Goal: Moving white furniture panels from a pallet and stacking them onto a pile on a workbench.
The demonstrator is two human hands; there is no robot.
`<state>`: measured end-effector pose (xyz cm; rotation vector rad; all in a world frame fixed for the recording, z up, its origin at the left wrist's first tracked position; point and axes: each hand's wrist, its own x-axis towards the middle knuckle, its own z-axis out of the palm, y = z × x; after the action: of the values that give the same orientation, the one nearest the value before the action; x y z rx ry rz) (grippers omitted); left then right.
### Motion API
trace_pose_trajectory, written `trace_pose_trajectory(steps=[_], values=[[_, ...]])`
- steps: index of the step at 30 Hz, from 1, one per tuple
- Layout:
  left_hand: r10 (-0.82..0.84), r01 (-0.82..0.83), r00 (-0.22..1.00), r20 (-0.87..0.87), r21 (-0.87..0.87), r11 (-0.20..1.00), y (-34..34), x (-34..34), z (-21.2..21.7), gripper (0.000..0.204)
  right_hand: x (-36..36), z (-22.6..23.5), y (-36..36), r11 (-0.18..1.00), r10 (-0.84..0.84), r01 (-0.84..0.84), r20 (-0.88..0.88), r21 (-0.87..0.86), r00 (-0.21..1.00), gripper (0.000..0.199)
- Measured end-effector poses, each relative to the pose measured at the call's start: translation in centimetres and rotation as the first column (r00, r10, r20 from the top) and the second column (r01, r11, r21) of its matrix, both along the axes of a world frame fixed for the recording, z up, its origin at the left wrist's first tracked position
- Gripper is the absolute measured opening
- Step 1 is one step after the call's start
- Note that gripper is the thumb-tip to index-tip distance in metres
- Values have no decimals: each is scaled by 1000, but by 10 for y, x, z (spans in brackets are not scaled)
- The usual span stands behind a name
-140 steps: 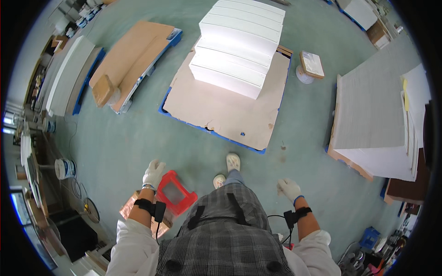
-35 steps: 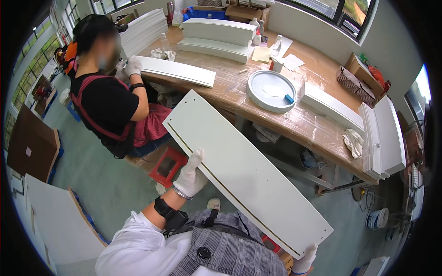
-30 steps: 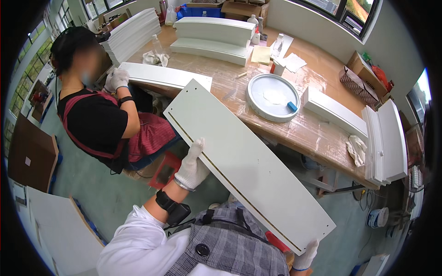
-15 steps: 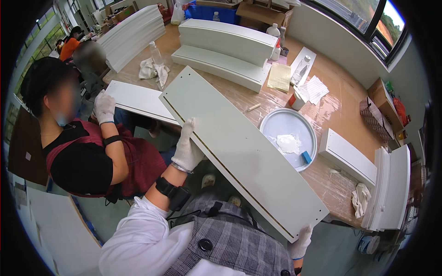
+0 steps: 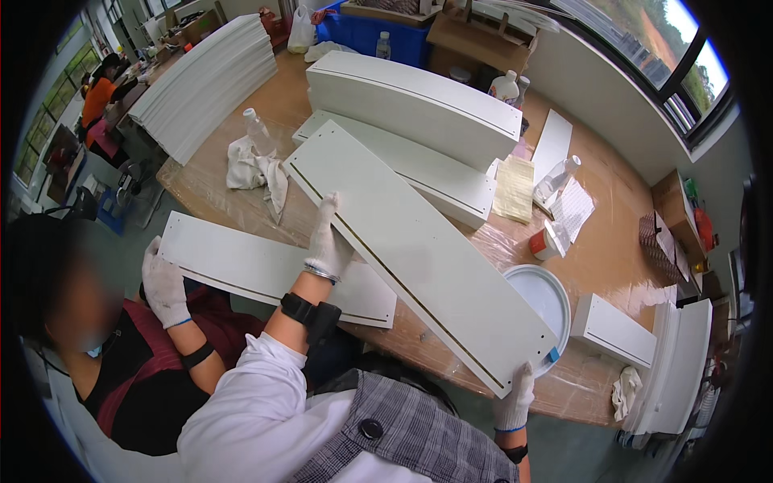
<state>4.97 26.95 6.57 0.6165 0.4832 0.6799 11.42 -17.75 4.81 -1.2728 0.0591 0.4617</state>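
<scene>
A long white board point(image 5: 419, 258) with a dark groove along its near edge and small holes at its ends is held up slantwise in front of me. My left hand point(image 5: 328, 245), in a white knit glove, grips the grooved edge toward the board's far left end. My right hand point(image 5: 515, 398), gloved alike, is closed on the near right corner. Behind the board lies a round pale-blue lid or tray point(image 5: 555, 310), mostly hidden, with a blue block point(image 5: 552, 354) at its edge. A second white board point(image 5: 266, 262) is held by the gloved hand point(image 5: 163, 286) of a co-worker.
White boards point(image 5: 411, 97) are stacked across the table's back, and a taller stack point(image 5: 213, 88) stands far left. A rag point(image 5: 254, 169), a plastic bottle point(image 5: 258, 129), a cup point(image 5: 549, 241) and papers point(image 5: 573, 211) lie about. More white pieces point(image 5: 616, 330) sit at the right.
My view has shifted, and I hold the board farther over the table, covering more of the round tray and the stack behind. The co-worker now appears lower left, with the second board more visible.
</scene>
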Motion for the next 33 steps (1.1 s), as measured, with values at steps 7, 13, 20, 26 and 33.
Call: trace_pose_trajectory(steps=[7,13,20,26,33], values=[[50,-52,998,-33,-48,997,73,32,-14,64,50,-30,58,971,93,-25,277,-239,956,65],[110,-110,993,-35,-13,994,116,48,-26,65,84,-37,109,634,589,168,613,-755,527,62],[97,-100,993,-73,-41,994,128,54,-26,77,99,-10,168,992,108,-98,149,-74,983,43],[10,-39,961,-278,-99,994,58,65,-12,79,95,-4,197,994,104,-100,96,-51,990,44],[-170,138,971,-167,-184,973,16,85,-5,72,98,11,211,953,220,-156,245,-258,944,62]])
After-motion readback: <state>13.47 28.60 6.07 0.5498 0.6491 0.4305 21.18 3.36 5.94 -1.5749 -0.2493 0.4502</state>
